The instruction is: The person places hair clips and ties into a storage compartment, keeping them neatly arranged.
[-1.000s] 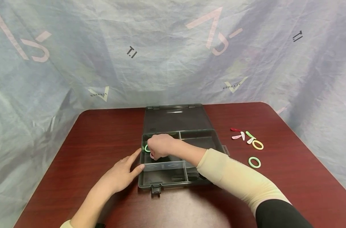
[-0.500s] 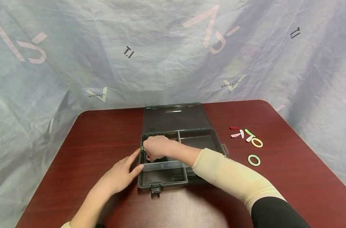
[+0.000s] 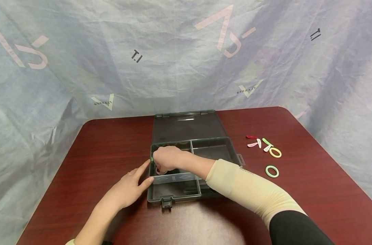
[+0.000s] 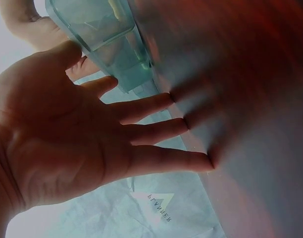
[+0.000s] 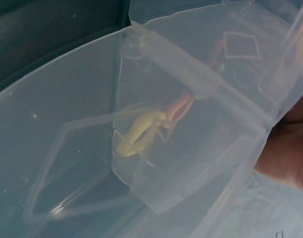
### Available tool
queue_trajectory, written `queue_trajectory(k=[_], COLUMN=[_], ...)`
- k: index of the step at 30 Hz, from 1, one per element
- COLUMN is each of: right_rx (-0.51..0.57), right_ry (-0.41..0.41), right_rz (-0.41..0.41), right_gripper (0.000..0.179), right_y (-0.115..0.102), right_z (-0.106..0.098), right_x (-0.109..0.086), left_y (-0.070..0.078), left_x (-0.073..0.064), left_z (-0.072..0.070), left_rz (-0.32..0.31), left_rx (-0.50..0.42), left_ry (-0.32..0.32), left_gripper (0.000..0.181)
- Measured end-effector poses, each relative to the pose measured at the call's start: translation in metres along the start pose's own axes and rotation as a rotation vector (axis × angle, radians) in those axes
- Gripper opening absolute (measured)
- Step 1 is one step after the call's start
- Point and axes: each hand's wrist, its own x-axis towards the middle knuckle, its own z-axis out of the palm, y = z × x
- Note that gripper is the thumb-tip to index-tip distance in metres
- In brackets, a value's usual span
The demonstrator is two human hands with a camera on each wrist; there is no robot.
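In the head view, a dark translucent divided box (image 3: 176, 199) lies with its lid (image 3: 189, 127) folded back. My right hand (image 3: 168, 158) reaches down into the back left compartment, fingers curled, and seems to pinch a pink hair tie (image 3: 163, 171) that shows below the knuckles. The hand covers most of it. My left hand (image 3: 127, 189), fingers extended, rests by the box's left side and touches it with thumb and index finger. The left wrist view shows its other fingertips on the table. Through a clear divider (image 5: 206, 74), the right wrist view shows blurred yellow (image 5: 141, 130) and pinkish pieces.
On the right of the table lie a red hair clip (image 3: 251, 137), pink, white and green clips (image 3: 266, 141), a yellow hair tie (image 3: 275, 152) and a pale green hair tie (image 3: 272, 171). A latch (image 3: 166, 203) juts from the box front. A printed cloth (image 3: 173, 68) hangs behind.
My right hand has moved slightly left inside the compartment, the pink hair tie shifting with it, and now covers the green ring seen earlier. The left hand stays at the box.
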Motion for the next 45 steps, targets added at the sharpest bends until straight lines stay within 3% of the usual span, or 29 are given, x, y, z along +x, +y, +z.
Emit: queue_trajectory(k=[7,14,19,31,45], right_rx=[0.025,0.097,0.139,0.323,0.406], right_ry=[-0.003,0.046,0.078,0.192,0.274], right_rz=[-0.006,-0.101,-0.122,-0.116,-0.06], right_gripper=[0.042,0.015,0.014,0.013,0.009], right_y=[0.004,0.017,0.028,0.059,0.096], right_z=[-0.004,-0.016,-0.023,-0.037,-0.046], right_x=[-0.003,-0.017,-0.027,-0.065,-0.1], left_y=[0.001,0.001,-0.001,-0.001,0.002], left_x=[0.001,0.001,0.001,-0.001,-0.001], left_z=[0.0,0.001,0.002,0.002,0.003], left_rz=[0.006,0.011,0.012,0.051,0.046], left_rx=[-0.007,0.001,0.007,0.022,0.029], left_ry=[-0.003,-0.003,0.001,0.056,0.056], left_gripper=[0.073,0.074,0.073,0.071,0.072])
